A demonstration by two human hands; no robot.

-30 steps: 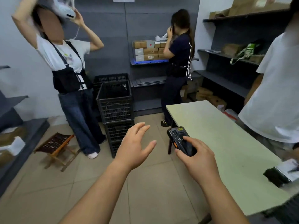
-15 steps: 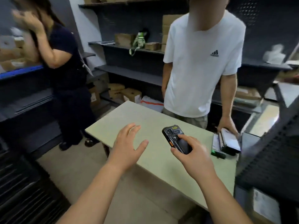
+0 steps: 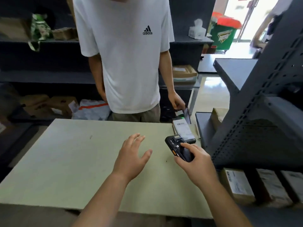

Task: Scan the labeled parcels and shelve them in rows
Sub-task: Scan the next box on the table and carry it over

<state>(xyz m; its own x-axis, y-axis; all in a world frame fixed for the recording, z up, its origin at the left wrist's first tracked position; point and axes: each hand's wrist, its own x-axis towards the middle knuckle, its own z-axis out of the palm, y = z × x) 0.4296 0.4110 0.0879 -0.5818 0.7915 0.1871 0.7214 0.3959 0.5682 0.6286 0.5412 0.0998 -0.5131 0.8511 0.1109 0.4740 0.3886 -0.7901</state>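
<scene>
- Parcels [image 3: 236, 185] bearing printed labels stand in a row on the low shelf at right, below the tabletop's level, suggesting part of the shelving is done.
- Nearest the camera, the right hand [image 3: 195, 163] wraps a black handheld scanner [image 3: 179, 149], its head aimed forward; the left hand [image 3: 131, 156] hovers empty over the table [image 3: 65, 161], fingers spread.
- Just beyond the scanner, a labeled parcel [image 3: 182, 130] lies at the table's far right corner, apparently next to be scanned; whether it has been read cannot be told.
- Open room is generous on the table's bare left and centre, but the dark perforated shelving frame [image 3: 262, 102] crowds the right edge, close beside the scanner hand.
- Across the table, a person in a white T-shirt [image 3: 124, 63] stands holding a small item by that corner.
- Behind, more boxes [image 3: 183, 74] and a grey mailer bag [image 3: 91, 110] wait on and under dark shelves, so much of the work looks left.
</scene>
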